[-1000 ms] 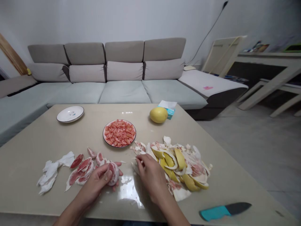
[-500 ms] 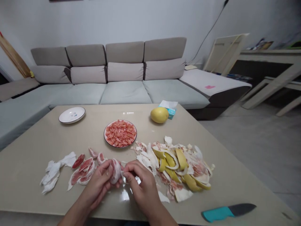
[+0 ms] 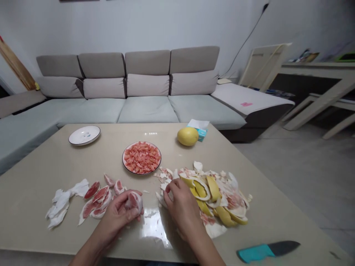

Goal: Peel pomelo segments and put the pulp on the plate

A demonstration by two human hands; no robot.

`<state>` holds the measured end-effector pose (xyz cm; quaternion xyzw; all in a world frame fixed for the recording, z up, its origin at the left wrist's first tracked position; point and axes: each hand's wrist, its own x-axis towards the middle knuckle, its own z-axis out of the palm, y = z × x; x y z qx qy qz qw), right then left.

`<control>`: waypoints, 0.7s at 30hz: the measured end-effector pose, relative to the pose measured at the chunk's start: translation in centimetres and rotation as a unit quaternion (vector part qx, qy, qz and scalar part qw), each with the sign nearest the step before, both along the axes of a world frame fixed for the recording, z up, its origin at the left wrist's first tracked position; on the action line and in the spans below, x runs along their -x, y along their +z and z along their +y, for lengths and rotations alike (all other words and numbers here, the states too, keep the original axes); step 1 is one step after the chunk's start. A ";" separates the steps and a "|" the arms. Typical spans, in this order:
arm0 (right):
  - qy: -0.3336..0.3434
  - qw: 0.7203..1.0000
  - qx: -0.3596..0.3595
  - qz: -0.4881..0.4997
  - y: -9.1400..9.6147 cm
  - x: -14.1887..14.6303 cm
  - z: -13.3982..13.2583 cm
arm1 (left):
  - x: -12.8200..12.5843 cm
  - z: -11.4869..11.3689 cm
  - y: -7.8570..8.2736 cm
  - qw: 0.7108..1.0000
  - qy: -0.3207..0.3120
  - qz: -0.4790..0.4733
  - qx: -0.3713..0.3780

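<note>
My left hand (image 3: 116,216) is closed around a pomelo segment (image 3: 134,201), its pink flesh partly covered by white membrane. My right hand (image 3: 185,208) hovers at the left edge of a heap of yellow pomelo peel (image 3: 214,186), pith and membrane scraps. Its fingertips are pinched together; whatever is between them is hidden. Several unpeeled pomelo segments (image 3: 101,199) lie left of my left hand. Beyond the hands is a black-rimmed plate (image 3: 124,164) heaped with peeled pink pomelo flesh (image 3: 142,157).
A knife (image 3: 267,251) with a turquoise handle lies at the front right. Crumpled white tissue (image 3: 62,203) is at the left. Farther back are a white plate (image 3: 83,136), a whole pomelo (image 3: 188,136) and a tissue pack (image 3: 202,133). A sofa (image 3: 146,109) stands behind the table.
My right hand has moved away from the segment, to the right, over the edge of the peel heap. My left hand still holds the segment, now turned with more pink flesh showing.
</note>
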<state>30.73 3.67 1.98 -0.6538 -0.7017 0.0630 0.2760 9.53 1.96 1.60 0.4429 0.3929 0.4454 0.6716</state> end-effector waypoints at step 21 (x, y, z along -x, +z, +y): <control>0.209 0.909 0.065 0.354 3.4 1.7 -2.4 | 0.2 -0.1 -0.2 0.992 0.049 0.089 -0.073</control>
